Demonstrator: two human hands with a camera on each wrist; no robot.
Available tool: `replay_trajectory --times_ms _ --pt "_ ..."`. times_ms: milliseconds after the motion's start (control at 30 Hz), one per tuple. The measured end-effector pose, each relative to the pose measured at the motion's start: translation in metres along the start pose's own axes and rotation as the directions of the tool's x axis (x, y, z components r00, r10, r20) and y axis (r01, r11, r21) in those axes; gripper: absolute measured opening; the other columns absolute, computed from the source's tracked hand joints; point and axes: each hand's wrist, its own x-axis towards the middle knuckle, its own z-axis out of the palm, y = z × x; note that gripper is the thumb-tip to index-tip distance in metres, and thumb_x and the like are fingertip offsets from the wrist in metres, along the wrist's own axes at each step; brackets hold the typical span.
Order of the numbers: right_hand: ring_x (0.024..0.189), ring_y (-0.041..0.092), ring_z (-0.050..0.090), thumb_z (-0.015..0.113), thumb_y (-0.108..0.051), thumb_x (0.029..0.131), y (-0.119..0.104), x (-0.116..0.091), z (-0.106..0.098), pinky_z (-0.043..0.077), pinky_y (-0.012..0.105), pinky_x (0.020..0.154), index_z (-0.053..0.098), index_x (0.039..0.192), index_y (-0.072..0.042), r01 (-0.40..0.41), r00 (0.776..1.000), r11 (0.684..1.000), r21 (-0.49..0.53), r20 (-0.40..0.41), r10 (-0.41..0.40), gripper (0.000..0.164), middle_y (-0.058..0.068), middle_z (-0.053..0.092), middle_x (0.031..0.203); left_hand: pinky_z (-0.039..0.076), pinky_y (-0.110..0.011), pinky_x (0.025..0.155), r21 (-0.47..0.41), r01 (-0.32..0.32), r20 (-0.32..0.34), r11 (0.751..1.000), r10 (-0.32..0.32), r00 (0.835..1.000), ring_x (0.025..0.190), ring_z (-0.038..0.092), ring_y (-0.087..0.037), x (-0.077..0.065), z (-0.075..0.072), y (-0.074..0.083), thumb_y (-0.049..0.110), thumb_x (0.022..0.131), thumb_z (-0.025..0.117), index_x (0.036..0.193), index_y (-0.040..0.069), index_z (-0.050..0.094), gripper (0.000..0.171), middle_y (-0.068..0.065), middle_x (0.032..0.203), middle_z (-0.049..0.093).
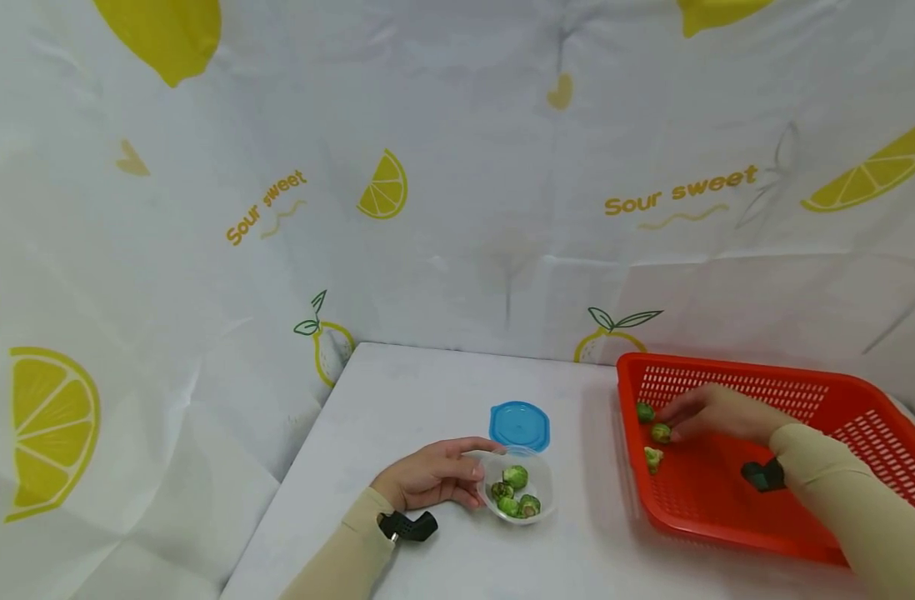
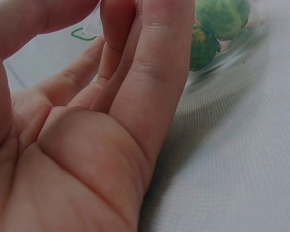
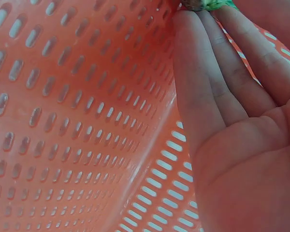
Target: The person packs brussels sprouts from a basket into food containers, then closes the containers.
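Observation:
My left hand (image 1: 438, 473) holds the near-left rim of a small clear plastic bowl (image 1: 545, 492) standing on the white table. Several green Brussels sprouts (image 1: 514, 477) lie inside it; two of these sprouts (image 2: 222, 19) show past the fingers in the left wrist view. Over on the right, my right hand (image 1: 716, 414) reaches down into a red plastic basket (image 1: 727, 508). Its thumb and fingertips pinch a Brussels sprout (image 1: 661, 432), partly seen at the fingertips in the right wrist view. Another sprout (image 1: 645, 412) sits just behind, against the basket's left wall.
A pale, cauliflower-like piece (image 1: 653, 460) lies in the basket, nearer me than the pinched sprout. Behind the bowl, a blue lid (image 1: 519, 426) lies flat on the table (image 1: 397, 383). White lemon-print sheeting (image 1: 457, 208) rises behind the table and along its left side.

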Motion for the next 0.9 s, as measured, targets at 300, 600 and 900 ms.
replay_trajectory --times_ms 300,600,900 --pt "0.112 0.024 0.066 0.082 -0.022 0.096 -0.0030 0.0049 0.0087 0.059 0.036 0.091 0.077 0.129 -0.004 -0.035 0.999 0.999 -0.020 -0.024 0.035 0.038 0.010 0.078 0.122 0.067 -0.033 0.088 -0.013 0.007 -0.005 1.000 -0.007 1.000 0.092 0.080 -0.016 -0.0051 -0.0024 -0.0053 0.015 0.108 0.064 0.161 0.015 0.049 0.055 -0.005 0.093 0.078" --pt "0.112 0.022 0.065 0.083 -0.025 0.095 -0.0019 0.0040 0.0048 0.061 0.045 0.097 0.077 0.129 -0.007 -0.066 0.998 0.997 -0.030 -0.026 0.065 0.039 0.009 0.077 0.124 0.067 -0.033 0.087 0.005 -0.005 -0.001 1.000 0.005 1.000 0.091 0.079 -0.016 -0.0004 -0.0013 -0.0009 0.013 0.107 0.063 0.160 0.015 0.049 0.055 -0.005 0.093 0.077" --pt "0.111 0.022 0.065 0.083 -0.022 0.095 -0.0013 0.0018 0.0062 0.058 0.036 0.091 0.078 0.127 -0.007 -0.058 0.998 0.998 -0.015 -0.031 0.057 0.036 0.009 0.078 0.123 0.067 -0.033 0.088 0.004 0.000 0.005 1.000 0.000 1.000 0.090 0.079 -0.015 0.0002 -0.0008 -0.0005 0.013 0.108 0.062 0.161 0.015 0.049 0.054 -0.005 0.096 0.077"
